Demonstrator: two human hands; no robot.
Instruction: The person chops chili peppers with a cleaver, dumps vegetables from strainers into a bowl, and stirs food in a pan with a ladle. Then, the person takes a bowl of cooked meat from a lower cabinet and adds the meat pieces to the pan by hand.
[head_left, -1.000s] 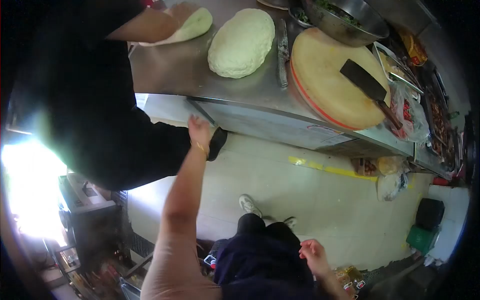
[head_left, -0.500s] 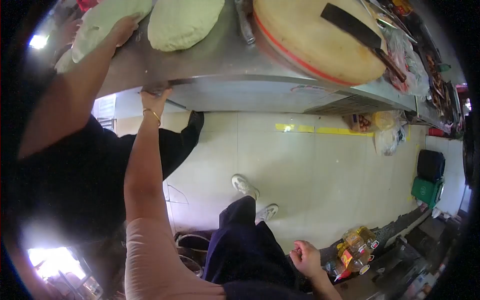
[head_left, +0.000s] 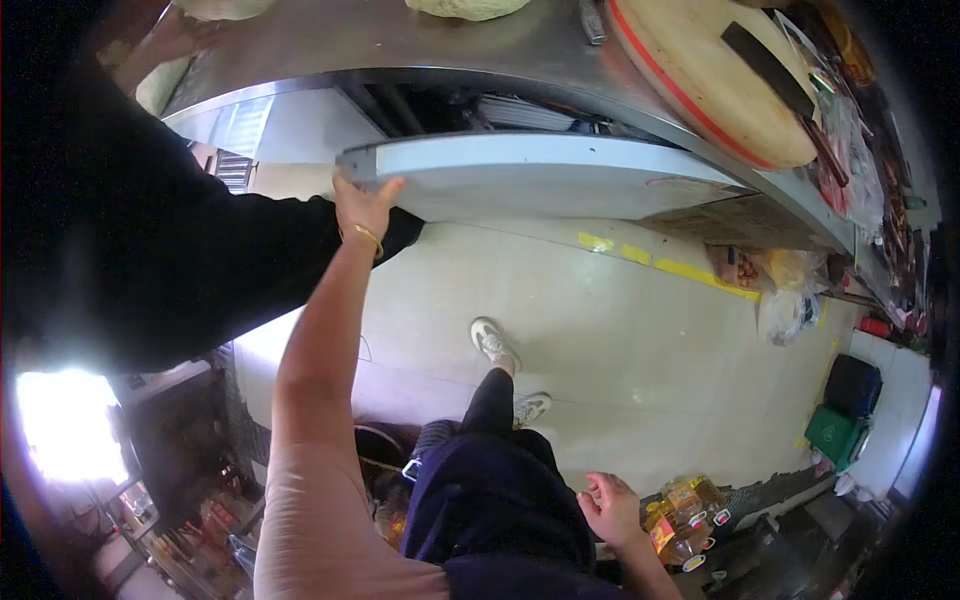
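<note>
My left hand (head_left: 365,205), with a gold bangle at its wrist, is closed on the free left end of a pale cabinet door (head_left: 520,160) under the steel counter. The door stands ajar, and dark space with ribbed light-coloured things shows behind its top edge. Low in front of my body, my right hand (head_left: 612,508) hangs with loosely bent fingers, apart, and nothing visible in it. Plastic bottles of yellow oil (head_left: 688,515) stand close beside that hand.
On the steel counter (head_left: 330,40) are dough (head_left: 465,6) and a round cutting board (head_left: 690,70) bearing a cleaver (head_left: 768,68). Another person in black clothing (head_left: 130,240) stands close on the left. Bags (head_left: 790,310) lie on the floor below the counter's right part.
My left hand has pulled the cabinet door outward, and a gap now shows behind it. The view has shifted, leaving less dough visible. My right hand stays about where it was.
</note>
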